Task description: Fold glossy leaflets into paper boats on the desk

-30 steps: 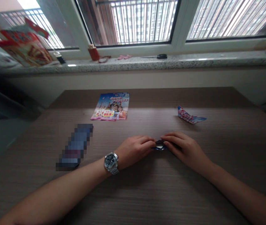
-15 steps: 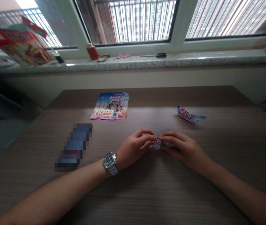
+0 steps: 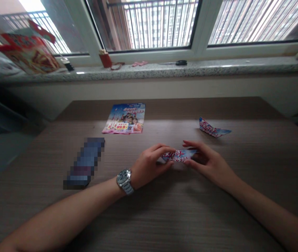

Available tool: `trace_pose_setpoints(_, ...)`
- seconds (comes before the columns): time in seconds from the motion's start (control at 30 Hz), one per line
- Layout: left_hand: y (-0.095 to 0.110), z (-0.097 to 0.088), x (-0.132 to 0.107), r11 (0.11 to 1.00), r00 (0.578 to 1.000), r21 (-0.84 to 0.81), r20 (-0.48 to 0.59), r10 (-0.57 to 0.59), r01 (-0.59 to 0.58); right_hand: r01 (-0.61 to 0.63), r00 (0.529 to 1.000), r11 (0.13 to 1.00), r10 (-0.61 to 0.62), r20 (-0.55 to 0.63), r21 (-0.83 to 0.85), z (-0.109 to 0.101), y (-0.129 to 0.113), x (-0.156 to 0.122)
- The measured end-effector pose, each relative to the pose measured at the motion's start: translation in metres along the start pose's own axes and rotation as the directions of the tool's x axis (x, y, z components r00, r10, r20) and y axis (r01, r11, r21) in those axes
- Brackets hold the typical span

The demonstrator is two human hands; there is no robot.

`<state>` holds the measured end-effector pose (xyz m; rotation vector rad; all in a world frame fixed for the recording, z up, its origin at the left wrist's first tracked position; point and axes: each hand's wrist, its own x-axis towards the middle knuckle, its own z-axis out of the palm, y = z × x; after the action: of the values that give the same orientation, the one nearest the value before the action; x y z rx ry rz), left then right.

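A small folded piece of printed paper (image 3: pixel 179 155), pink and blue with white lettering, is held just above the wooden table (image 3: pixel 164 217) between both hands. My left hand (image 3: pixel 150 166), with a metal watch on the wrist, pinches its left end. Its right end is gripped by my right hand (image 3: pixel 208 162), fingers curled around it. The paper is stretched out sideways into a strip.
A flat printed flyer (image 3: pixel 125 118) lies farther back on the table. A folded paper shape (image 3: pixel 212 128) sits at the back right. A blurred dark object (image 3: pixel 84 162) lies at the left. The windowsill (image 3: pixel 164 70) carries scissors, a red cup and coloured packets.
The folded paper was a small dark bundle pressed between my fingertips. Both hands have drawn apart and lifted slightly, opening it into a wider strip with its print showing.
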<state>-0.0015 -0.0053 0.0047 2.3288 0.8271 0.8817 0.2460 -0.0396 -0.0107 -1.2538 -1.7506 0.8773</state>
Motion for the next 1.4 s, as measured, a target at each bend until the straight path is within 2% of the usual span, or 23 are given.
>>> trace_pose_setpoints(0.1, 0.003, -0.003, 0.002, 0.998, 0.998, -0.051, -0.054, -0.031, 0.028, -0.117, 0.993, 0.972, 0.114, 0.025, 0.203, 0.001, 0.002, 0.001)
trace_pose_setpoints(0.23, 0.005, -0.003, 0.002, 0.995, 0.997, -0.092, -0.065, -0.037, 0.031, -0.184, 0.980, 0.912, 0.143, 0.138, 0.367, 0.008, -0.005, 0.002)
trace_pose_setpoints(0.3, 0.006, 0.000, 0.002, 0.995, 0.999, -0.098, -0.047, -0.023, 0.018, -0.191, 0.980, 0.890, 0.152, 0.126, 0.415, 0.012, -0.010, 0.001)
trace_pose_setpoints(0.47, 0.010, 0.003, 0.000, 0.997, 0.999, -0.067, 0.015, -0.037, 0.038, -0.169, 0.986, 0.919, 0.161, 0.055, 0.357, 0.016, -0.014, 0.000)
trace_pose_setpoints(0.63, 0.013, 0.002, 0.001, 0.996, 0.998, -0.077, 0.057, -0.029, 0.034, -0.085, 0.995, 0.936, 0.064, 0.071, 0.342, 0.018, -0.015, -0.001)
trace_pose_setpoints(0.77, 0.013, 0.003, 0.000, 0.989, 0.996, -0.141, 0.082, -0.034, 0.045, -0.095, 0.995, 0.925, 0.077, 0.064, 0.368, 0.021, -0.016, -0.003)
trace_pose_setpoints(1.13, 0.014, 0.004, -0.001, 0.981, 0.993, -0.176, 0.098, -0.068, 0.085, -0.094, 0.995, 0.918, 0.077, 0.060, 0.385, 0.024, -0.016, -0.005)
trace_pose_setpoints(1.27, 0.016, 0.003, 0.000, 0.982, 0.994, -0.169, 0.080, -0.074, 0.086, -0.070, 0.997, 0.938, 0.058, 0.045, 0.339, 0.023, -0.017, -0.005)
trace_pose_setpoints(1.4, 0.017, 0.004, 0.000, 0.982, 0.992, -0.146, 0.057, -0.110, 0.118, -0.083, 0.995, 0.922, 0.057, 0.079, 0.377, 0.023, -0.015, -0.006)
